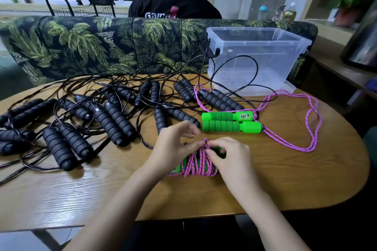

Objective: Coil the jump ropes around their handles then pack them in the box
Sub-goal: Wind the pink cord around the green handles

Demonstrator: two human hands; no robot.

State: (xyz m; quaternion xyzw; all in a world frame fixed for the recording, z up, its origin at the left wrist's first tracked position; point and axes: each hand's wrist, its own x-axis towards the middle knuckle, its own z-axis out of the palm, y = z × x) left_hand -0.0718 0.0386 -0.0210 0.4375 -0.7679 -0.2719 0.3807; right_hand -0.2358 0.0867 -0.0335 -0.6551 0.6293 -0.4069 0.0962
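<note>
**Jump rope bundle (199, 164) lies between your hands**

Your left hand (175, 145) touches the cord loop (205, 141) on top; whether it pinches, I cannot tell. The bundle's long axis runs left-right on the table (285, 173). Your right hand (231, 158) pinches the cord and is nearer the box (255, 67).

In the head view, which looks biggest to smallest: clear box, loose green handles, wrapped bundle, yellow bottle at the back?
1. clear box
2. loose green handles and wrapped bundle: about alike; the bundle is partly covered
3. yellow bottle, though it stands farthest away
</note>
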